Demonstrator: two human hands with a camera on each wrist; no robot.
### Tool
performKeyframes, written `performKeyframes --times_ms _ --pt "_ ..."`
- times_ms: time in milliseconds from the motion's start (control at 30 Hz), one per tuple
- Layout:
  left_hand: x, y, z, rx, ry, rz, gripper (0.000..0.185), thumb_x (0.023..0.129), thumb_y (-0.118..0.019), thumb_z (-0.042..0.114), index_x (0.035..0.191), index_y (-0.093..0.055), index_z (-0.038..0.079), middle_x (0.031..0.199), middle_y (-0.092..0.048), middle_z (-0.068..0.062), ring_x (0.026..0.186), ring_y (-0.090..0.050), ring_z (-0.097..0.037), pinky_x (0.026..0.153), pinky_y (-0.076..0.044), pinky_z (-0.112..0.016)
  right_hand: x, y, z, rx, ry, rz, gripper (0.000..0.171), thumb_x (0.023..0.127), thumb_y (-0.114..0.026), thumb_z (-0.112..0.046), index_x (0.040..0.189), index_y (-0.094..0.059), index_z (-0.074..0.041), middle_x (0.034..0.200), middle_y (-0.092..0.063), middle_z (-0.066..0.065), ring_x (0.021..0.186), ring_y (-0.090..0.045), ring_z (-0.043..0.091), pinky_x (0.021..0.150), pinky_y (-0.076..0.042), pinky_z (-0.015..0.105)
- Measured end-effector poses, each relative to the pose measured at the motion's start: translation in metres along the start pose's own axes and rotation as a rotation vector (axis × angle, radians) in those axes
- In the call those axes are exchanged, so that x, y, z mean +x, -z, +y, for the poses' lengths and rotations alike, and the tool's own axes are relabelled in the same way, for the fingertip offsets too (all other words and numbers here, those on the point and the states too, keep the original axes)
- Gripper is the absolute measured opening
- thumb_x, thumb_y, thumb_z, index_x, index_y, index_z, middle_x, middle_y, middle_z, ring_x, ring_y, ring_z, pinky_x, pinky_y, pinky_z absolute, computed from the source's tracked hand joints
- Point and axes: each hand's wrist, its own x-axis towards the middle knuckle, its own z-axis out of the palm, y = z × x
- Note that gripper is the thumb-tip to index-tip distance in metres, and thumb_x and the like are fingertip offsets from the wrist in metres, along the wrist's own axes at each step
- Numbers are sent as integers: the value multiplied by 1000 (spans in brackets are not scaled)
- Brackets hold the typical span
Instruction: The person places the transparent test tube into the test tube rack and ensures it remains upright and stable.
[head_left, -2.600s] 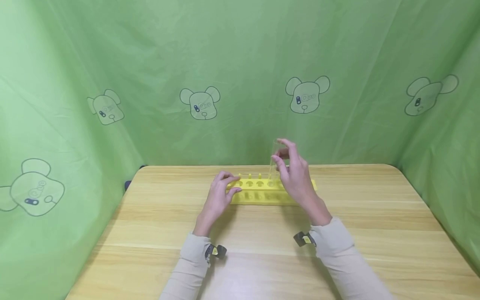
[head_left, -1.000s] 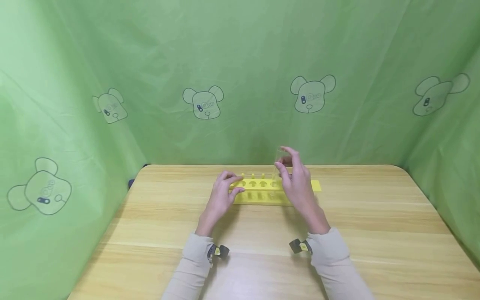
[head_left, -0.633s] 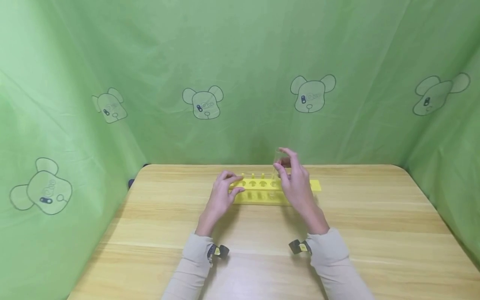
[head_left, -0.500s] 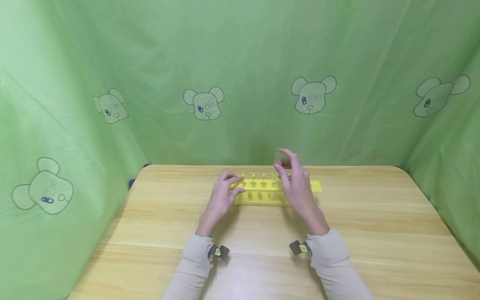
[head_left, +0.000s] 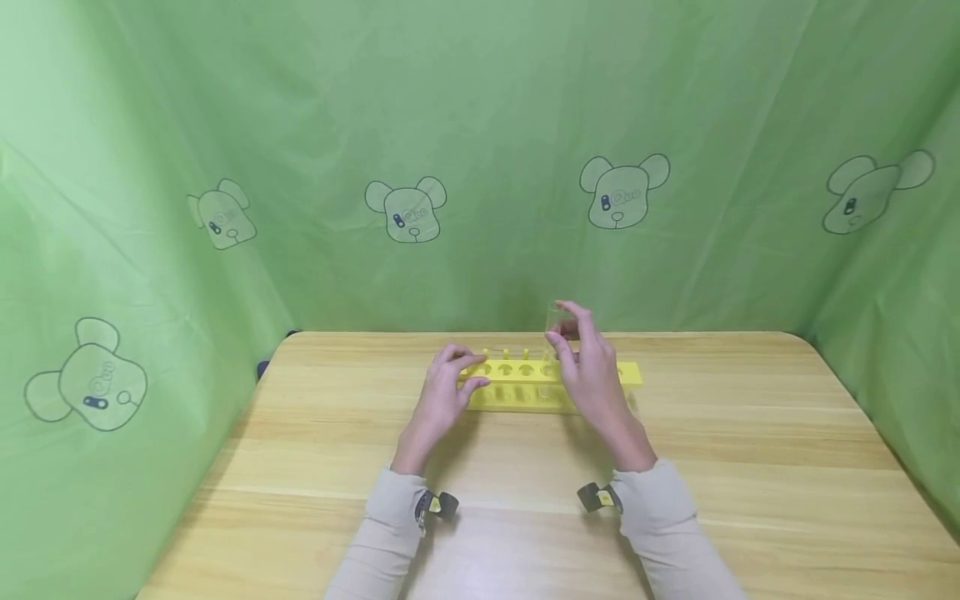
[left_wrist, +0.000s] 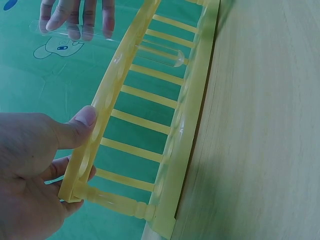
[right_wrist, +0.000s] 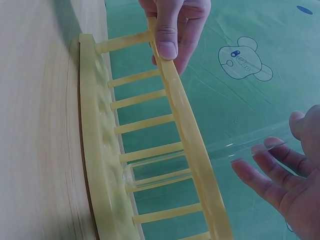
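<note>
A yellow test tube rack [head_left: 517,408] stands upright on the table, with a row of round holes in its top rail. My left hand [head_left: 441,392] grips the left end of that rail, thumb [left_wrist: 85,117] in front and fingers behind. A clear glass test tube [head_left: 553,318] is upright in one of the holes. My right hand [head_left: 592,362] holds its upper part between thumb and fingers. The tube's rounded bottom [right_wrist: 129,175] is below the top rail, close to the base rail; whether it touches cannot be told. My right hand hides the rack's right part in the head view.
The rack stands near the back edge of a light wooden table [head_left: 510,533]. A green curtain [head_left: 495,267] printed with bear heads hangs behind and at both sides. A small camera [head_left: 442,504] is strapped to my left wrist, another camera [head_left: 596,497] to the right.
My right hand has moved down with the test tube, whose lower end has passed through the hole toward the base. The left hand has kept its grip on the rack.
</note>
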Motion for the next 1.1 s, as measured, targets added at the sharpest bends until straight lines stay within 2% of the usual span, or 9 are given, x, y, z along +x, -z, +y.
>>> performKeyframes --times_ms 567,1100 --pt "1 -1 -2 7 -10 2 39 89 -78 16 125 -71 3 121 -61 -9 117 -57 -25 107 -49 -34 -2 -1 1 -10 -4 -10 44 102 -60 -4 144 -45 -3 97 -64 12 92 -65 25 73 -60 22" --pt "1 0 -1 12 -1 0 38 90 -78 17 125 -71 3 122 -60 -9 117 -57 -24 107 -49 -34 -3 -2 3 -9 2 -6 44 102 -62 -4 143 -46 -3 98 -67 14 92 -66 27 70 -62 26"
